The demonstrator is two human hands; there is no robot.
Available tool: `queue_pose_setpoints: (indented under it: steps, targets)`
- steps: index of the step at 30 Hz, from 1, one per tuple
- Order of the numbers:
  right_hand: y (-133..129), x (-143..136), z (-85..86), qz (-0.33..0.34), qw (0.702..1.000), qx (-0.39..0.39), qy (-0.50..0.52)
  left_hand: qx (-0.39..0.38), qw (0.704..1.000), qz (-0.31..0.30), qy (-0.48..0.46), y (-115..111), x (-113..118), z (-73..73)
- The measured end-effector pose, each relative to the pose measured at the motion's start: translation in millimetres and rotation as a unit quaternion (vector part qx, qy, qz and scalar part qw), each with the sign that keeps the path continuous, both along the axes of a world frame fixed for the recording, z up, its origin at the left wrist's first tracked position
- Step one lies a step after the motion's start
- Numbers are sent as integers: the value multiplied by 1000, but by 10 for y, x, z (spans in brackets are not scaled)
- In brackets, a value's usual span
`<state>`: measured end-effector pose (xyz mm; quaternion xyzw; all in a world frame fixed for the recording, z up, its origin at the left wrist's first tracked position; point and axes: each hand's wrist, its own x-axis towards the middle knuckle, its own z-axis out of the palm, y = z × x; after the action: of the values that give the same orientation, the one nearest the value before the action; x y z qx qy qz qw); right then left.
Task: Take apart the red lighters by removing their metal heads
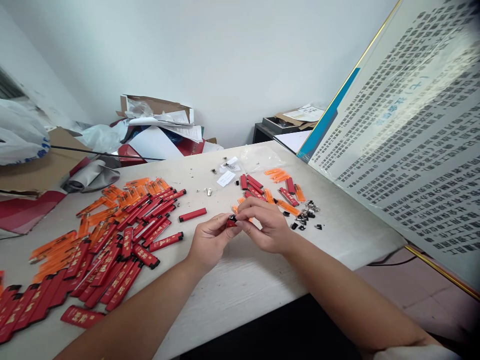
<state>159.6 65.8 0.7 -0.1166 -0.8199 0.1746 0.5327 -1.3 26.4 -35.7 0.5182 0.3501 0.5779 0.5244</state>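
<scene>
Over the middle of the table, my left hand (212, 241) is closed around a red lighter (231, 223), whose black top end points up. The fingers of my right hand (267, 225) pinch at that same black end. Most of the lighter is hidden inside my fingers. To the left, one red lighter (192, 215) lies by itself. Near my right hand are red lighter bodies (255, 184), orange translucent lighter bodies (288, 208) and a small heap of black and metal lighter parts (305, 215).
A large pile of red lighters (112, 260) and orange lighters (97, 217) covers the table's left side. Small paper slips (225, 178) and a clear plastic bag (262, 159) lie toward the back. A big printed board (397, 130) leans along the right edge. Cardboard boxes (28, 185) stand at left.
</scene>
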Motion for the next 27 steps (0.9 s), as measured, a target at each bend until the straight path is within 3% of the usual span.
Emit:
queue_pose_setpoints:
  steps: [5, 17, 27]
  targets:
    - [2, 0, -11, 4, 1000, -1, 5, -19, 999, -18, -37, -3, -3, -13]
    - [-10, -13, -14, -3, 998, 66, 13, 8, 1000, -26, -12, 2, -5, 1]
    - [-13, -27, -9, 30, 999, 26, 31, -108, 984, -78, -121, -45, 18, 109]
